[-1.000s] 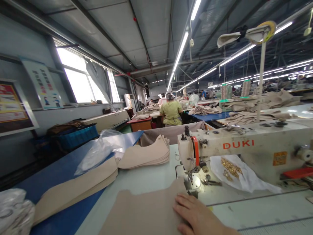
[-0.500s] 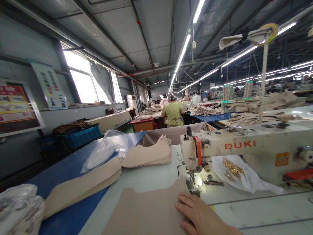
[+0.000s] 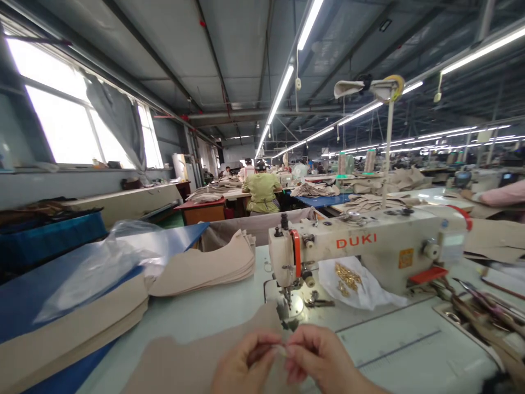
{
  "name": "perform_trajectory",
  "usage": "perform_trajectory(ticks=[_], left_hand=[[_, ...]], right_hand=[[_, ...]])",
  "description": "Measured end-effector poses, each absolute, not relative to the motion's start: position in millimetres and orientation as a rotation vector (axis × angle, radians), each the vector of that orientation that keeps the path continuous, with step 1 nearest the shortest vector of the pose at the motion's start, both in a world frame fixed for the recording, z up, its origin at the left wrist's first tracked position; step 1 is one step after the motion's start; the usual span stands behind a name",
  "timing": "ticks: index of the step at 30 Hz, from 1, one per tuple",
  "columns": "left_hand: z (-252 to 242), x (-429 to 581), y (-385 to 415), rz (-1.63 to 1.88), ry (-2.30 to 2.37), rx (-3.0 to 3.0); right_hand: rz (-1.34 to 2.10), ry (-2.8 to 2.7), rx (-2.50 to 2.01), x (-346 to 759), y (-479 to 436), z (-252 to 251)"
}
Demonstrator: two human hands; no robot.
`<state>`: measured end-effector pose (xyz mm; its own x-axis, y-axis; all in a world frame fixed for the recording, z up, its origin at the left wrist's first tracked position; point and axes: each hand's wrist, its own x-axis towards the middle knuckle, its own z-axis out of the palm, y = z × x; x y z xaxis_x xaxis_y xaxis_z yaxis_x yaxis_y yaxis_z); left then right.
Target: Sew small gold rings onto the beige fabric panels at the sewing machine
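Observation:
In front of the sewing machine [image 3: 283, 262], my left hand [image 3: 246, 361] and my right hand [image 3: 320, 358] meet fingertip to fingertip. Both are closed in a pinch around a small pale piece [image 3: 280, 348], too small and blurred to name. Beneath and left of them a flat beige fabric panel [image 3: 184, 355] lies on the table [image 3: 164, 314], one narrow end close to the needle area. Behind the needle, a white cloth [image 3: 365, 293] carries a heap of small gold-coloured metal parts [image 3: 348, 277].
Stacked beige panels [image 3: 205, 268] lie beyond the fabric, with another stack [image 3: 74, 317] and clear plastic bag [image 3: 102, 268] on the blue surface at left. Scissors and tools [image 3: 479, 301] sit at right. A person in green [image 3: 261, 189] sits ahead; a pink sleeve [image 3: 504, 192] shows at right.
My right hand has lifted from the fabric panel and now pinches a small pale piece. My left hand has come into view to meet it. The view has turned right.

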<state>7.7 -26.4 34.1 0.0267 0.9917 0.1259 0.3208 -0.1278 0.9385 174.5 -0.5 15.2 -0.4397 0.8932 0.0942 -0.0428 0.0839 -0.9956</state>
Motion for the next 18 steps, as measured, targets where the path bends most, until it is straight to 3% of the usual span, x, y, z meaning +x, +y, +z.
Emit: perform_trajectory(ticks=[9,13,18], left_hand=[[34,38,4,0.645,1.283,1.849],[32,23,23,0.698,1.325,1.832],[22,6,35,0.832,1.468,1.791]], right_hand=[[0.863,-1.940,-1.011,211,-3,26],[0.597,-2.074,-1.102,233,17,48],[0.161,-2.164,-1.601,288,73,65]])
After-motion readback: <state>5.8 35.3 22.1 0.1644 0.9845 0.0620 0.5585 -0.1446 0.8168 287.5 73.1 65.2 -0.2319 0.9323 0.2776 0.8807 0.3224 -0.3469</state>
